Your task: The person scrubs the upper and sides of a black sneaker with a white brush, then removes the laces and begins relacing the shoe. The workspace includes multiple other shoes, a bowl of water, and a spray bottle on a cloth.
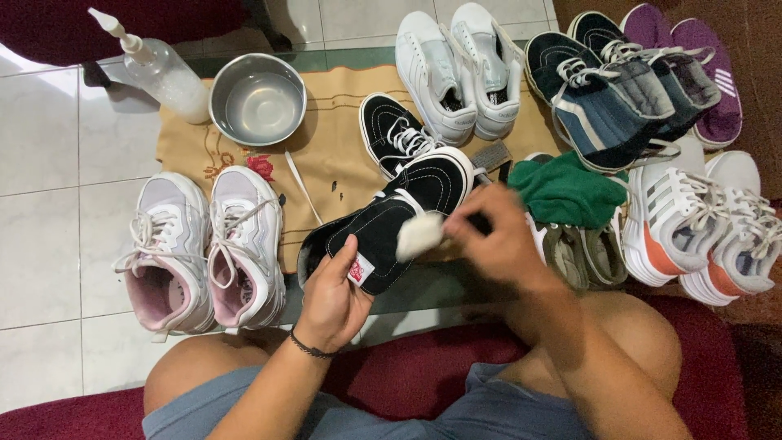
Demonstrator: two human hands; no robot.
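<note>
Over your lap, your left hand [330, 297] is gripping the black shoe [389, 218] by its heel; your right hand [498, 238] is pinching a white brush [419, 235], scrubbing its side. Likely next: turning the shoe.

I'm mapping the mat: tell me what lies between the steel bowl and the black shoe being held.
In the head view, a thin white strip lies on the tan mat between the steel bowl and the held black shoe.

Black wristband [310, 348], grey-blue shorts [456, 411], bare arms.
</note>
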